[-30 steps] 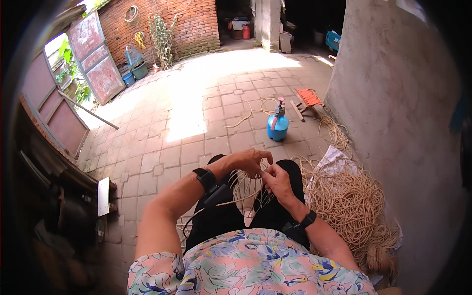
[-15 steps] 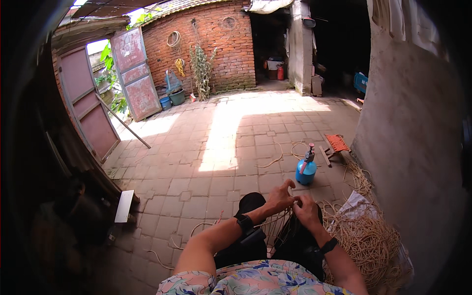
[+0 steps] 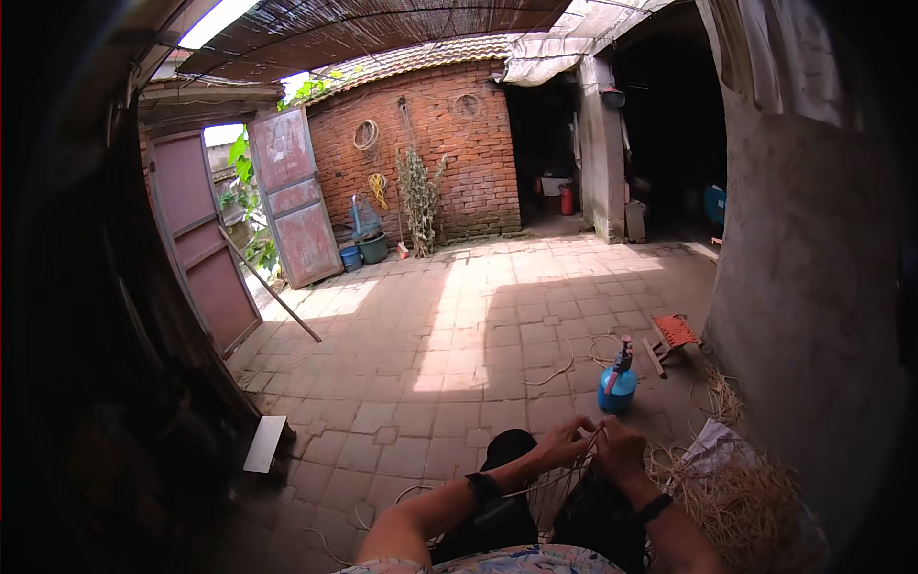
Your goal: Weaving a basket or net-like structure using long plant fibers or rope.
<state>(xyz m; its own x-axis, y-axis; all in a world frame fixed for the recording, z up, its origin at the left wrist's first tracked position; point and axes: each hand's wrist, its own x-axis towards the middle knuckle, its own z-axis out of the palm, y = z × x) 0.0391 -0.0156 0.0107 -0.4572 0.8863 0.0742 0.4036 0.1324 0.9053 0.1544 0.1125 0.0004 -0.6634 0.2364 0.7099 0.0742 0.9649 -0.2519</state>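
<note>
My left hand [image 3: 564, 443] is pinched on tan cord [image 3: 556, 488] at the lower middle, with strands hanging between my knees, in black trousers. My right hand [image 3: 620, 453] is closed on the cord just beside it, their fingers close together. A large tangled heap of tan cord [image 3: 727, 502] lies to my right on white sacking [image 3: 710, 442]. Just beyond my hands stands a blue pump sprayer [image 3: 617, 387].
An orange woven stool [image 3: 676, 330] is by the concrete wall [image 3: 803, 316] on the right; a white board [image 3: 264, 444] rests at left. Across the paved courtyard [image 3: 373, 373] are open metal doors [image 3: 289, 191], buckets [image 3: 373, 249], a brick wall [image 3: 354, 143] and two dark doorways [image 3: 665, 124].
The view has tilted up, showing more roof and wall, so my hands sit lower and further right in it. My hands have stayed together on the cord, with small finger movements.
</note>
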